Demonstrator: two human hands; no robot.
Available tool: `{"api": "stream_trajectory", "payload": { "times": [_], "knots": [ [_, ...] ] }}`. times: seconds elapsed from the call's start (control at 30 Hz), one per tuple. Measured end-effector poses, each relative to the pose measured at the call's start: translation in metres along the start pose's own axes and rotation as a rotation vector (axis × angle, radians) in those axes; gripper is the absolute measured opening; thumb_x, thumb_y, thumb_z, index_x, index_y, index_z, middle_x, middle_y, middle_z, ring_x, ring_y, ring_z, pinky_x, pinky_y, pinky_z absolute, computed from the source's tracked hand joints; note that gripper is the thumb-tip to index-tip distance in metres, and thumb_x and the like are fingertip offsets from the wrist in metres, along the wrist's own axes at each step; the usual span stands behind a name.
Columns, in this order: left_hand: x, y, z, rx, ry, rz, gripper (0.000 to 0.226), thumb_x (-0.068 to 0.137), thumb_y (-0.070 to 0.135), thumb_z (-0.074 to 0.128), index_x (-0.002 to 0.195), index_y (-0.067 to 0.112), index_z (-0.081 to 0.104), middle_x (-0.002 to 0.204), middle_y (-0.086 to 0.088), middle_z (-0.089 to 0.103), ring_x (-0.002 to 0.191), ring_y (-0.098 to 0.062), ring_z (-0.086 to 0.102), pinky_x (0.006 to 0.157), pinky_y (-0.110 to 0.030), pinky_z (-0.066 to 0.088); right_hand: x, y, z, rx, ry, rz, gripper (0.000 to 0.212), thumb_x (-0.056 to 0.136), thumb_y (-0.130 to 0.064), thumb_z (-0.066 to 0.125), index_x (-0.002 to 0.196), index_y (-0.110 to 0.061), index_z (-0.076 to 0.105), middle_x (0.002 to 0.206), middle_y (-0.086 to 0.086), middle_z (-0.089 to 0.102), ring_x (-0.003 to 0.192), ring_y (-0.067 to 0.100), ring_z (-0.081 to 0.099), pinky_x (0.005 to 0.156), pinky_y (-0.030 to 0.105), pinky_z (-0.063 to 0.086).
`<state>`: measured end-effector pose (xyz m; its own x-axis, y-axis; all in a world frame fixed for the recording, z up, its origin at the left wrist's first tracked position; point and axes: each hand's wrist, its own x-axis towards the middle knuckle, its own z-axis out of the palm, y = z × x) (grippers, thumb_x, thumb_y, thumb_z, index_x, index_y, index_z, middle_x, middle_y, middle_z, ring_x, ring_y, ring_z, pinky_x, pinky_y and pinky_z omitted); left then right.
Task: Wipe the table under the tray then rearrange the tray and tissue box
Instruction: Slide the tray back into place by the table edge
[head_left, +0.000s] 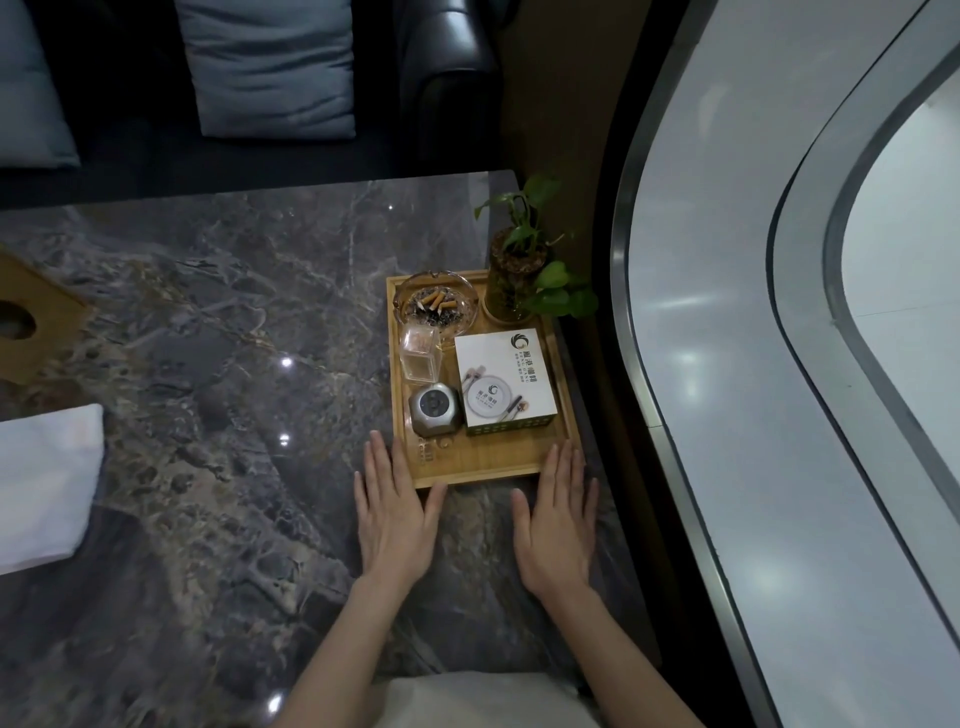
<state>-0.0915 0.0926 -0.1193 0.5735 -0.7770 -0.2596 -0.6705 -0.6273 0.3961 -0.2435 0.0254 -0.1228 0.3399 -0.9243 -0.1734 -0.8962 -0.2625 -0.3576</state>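
A wooden tray (483, 464) sits at the right edge of the dark marble table (223, 332). It carries a glass ashtray (435, 306) with cigarette butts, a clear toothpick holder (420, 353), a grey call button (435, 408), a white box (506, 379) and a potted plant (519, 270). My left hand (392, 512) lies flat with its fingertips against the tray's near left corner. My right hand (558, 514) lies flat at the near right corner. Both hold nothing. A wooden tissue box (36, 317) stands at the far left. A white cloth (44, 483) lies below it.
A dark sofa with grey-blue cushions (272, 62) runs behind the table. To the right, past the table edge, curves a pale glass-and-metal railing (675, 312). A bare stretch of marble lies between the tray and the tissue box.
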Motion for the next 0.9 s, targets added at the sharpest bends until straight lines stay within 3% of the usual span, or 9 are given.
{"api": "stream_trajectory", "payload": {
  "times": [0.43, 0.67, 0.8, 0.9],
  "knots": [
    [0.030, 0.008, -0.002, 0.011, -0.028, 0.064, 0.088, 0.068, 0.075, -0.015, 0.136, 0.020, -0.024, 0.148, 0.004, -0.025, 0.139, -0.009, -0.023, 0.114, -0.038, -0.014, 0.027, 0.003, -0.003, -0.009, 0.008, 0.020, 0.078, 0.080, -0.061, -0.015, 0.141, -0.012, -0.015, 0.151, 0.001, -0.017, 0.141, 0.014, -0.015, 0.112, 0.033, -0.016],
    [0.040, 0.019, -0.001, -0.004, -0.024, 0.055, 0.087, 0.068, 0.075, -0.015, 0.136, 0.021, -0.024, 0.147, 0.005, -0.025, 0.138, -0.009, -0.022, 0.114, -0.039, -0.014, 0.042, 0.006, -0.006, -0.037, 0.016, 0.014, 0.079, 0.079, -0.062, -0.017, 0.141, -0.012, -0.016, 0.150, 0.001, -0.019, 0.140, 0.013, -0.018, 0.108, 0.027, -0.024],
    [0.046, 0.025, -0.001, -0.019, -0.025, 0.054, 0.086, 0.069, 0.075, -0.013, 0.135, 0.021, -0.025, 0.147, 0.005, -0.025, 0.138, -0.009, -0.023, 0.114, -0.039, -0.014, 0.051, 0.008, -0.009, -0.027, 0.015, 0.017, 0.072, 0.086, -0.057, 0.002, 0.140, -0.014, -0.018, 0.150, 0.001, -0.021, 0.140, 0.012, -0.019, 0.109, 0.026, -0.024],
    [0.049, 0.027, -0.001, -0.016, -0.030, 0.050, 0.083, 0.072, 0.072, -0.008, 0.134, 0.021, -0.026, 0.146, 0.005, -0.027, 0.138, -0.009, -0.023, 0.114, -0.039, -0.015, 0.055, 0.008, -0.012, -0.023, 0.012, 0.018, 0.071, 0.085, -0.054, 0.005, 0.140, -0.015, -0.018, 0.150, 0.001, -0.021, 0.139, 0.012, -0.018, 0.110, 0.028, -0.020]
  ]
}}
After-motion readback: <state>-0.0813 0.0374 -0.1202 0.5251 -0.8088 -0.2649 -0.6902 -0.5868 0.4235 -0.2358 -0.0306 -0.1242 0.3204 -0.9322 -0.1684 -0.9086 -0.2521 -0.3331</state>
